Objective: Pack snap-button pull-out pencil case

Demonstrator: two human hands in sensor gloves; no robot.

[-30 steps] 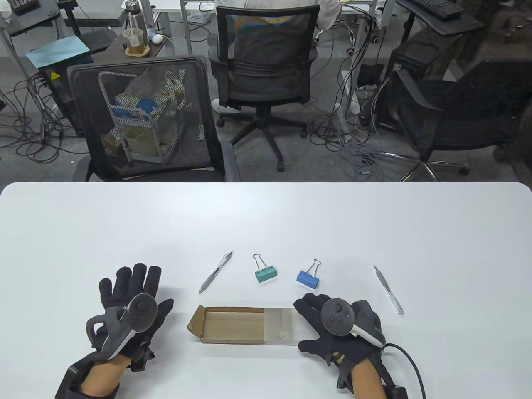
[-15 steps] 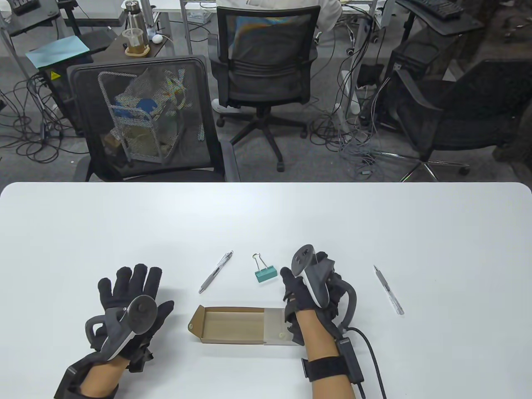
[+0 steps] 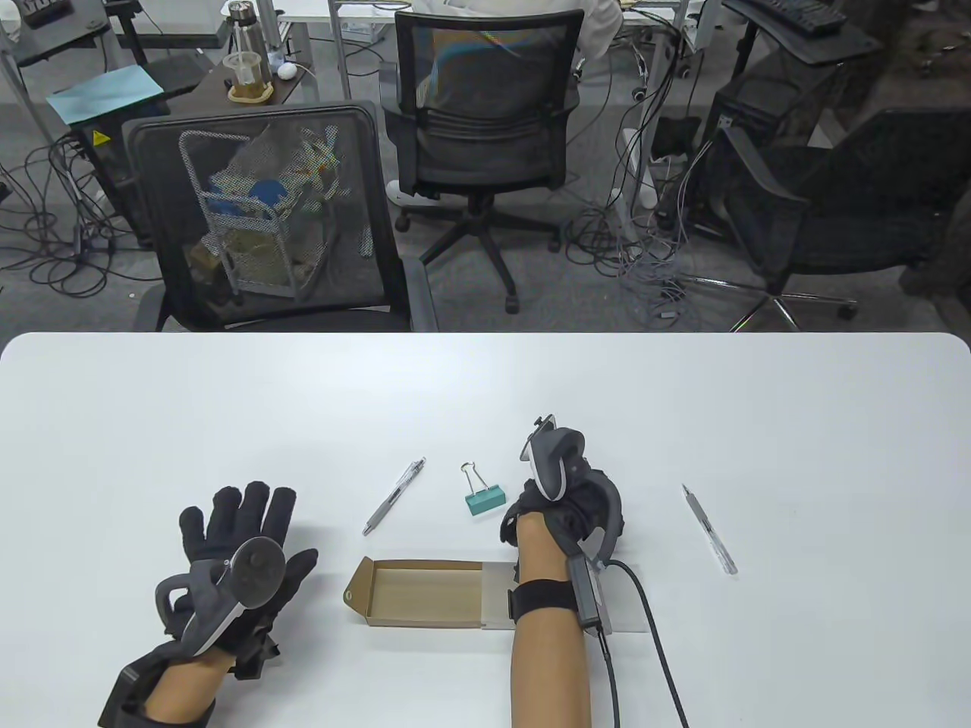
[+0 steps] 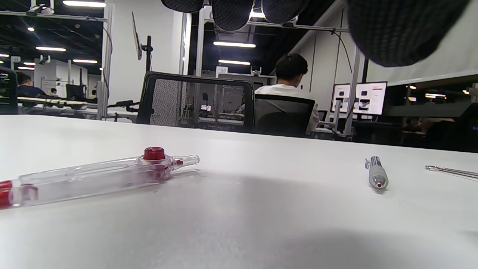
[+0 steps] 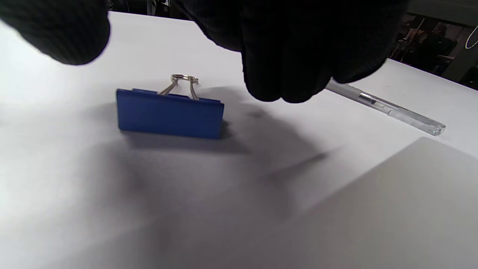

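Note:
The pencil case lies on the table with its brown cardboard drawer point(image 3: 417, 590) pulled out to the left of the translucent sleeve point(image 3: 497, 599). My right hand point(image 3: 565, 504) hovers over the blue binder clip point(image 5: 170, 114), thumb and fingers point(image 5: 283, 59) apart above it, not touching. The hand hides this clip in the table view. My left hand point(image 3: 235, 542) rests flat and empty left of the case. A grey-grip pen point(image 3: 394, 497), a green binder clip point(image 3: 483, 500) and a slim clear pen point(image 3: 709, 529) lie on the table.
In the left wrist view a clear pen with red parts point(image 4: 97, 177) lies close in front of my left hand; the table view does not show it. The white table point(image 3: 485, 394) stretches beyond the items. Office chairs stand past its far edge.
My right hand left the case's sleeve, moved forward and turned over the blue binder clip, now covering it in the table view. My left hand has not moved.

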